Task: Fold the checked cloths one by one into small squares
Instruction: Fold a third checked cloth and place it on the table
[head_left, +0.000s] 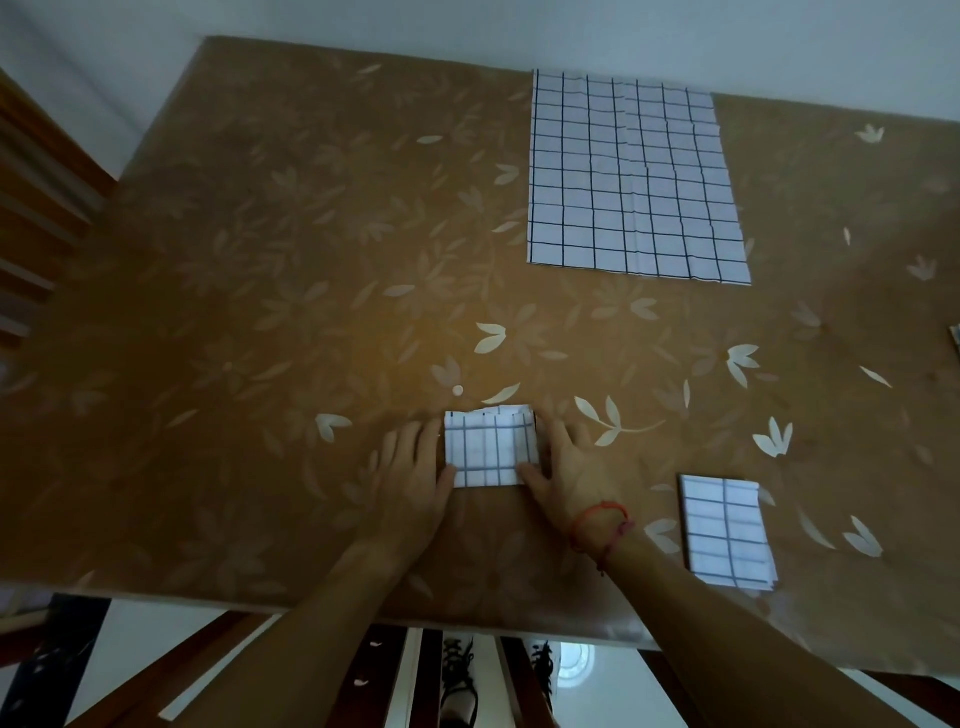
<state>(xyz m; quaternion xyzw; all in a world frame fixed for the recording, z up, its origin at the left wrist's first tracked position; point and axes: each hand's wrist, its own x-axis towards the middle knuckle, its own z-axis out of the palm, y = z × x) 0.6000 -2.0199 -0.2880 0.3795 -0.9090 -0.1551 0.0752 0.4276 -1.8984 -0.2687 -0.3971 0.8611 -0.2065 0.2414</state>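
A white cloth with dark checks, folded into a small square (491, 449), lies near the table's front edge. My left hand (413, 475) lies flat along its left side, thumb on the lower left corner. My right hand (563, 467) lies flat along its right side, thumb on the lower right corner. Another folded checked cloth (727, 532) sits to the right, close to the front edge. A large checked cloth (631, 176) lies spread flat at the far side of the table.
The table wears a brown cover with a pale leaf pattern (260, 312). A small white dot-like object (457, 391) sits just beyond the folded cloth. A wooden chair back (36, 208) stands at the left. The corner of something pale (955, 338) shows at the right edge.
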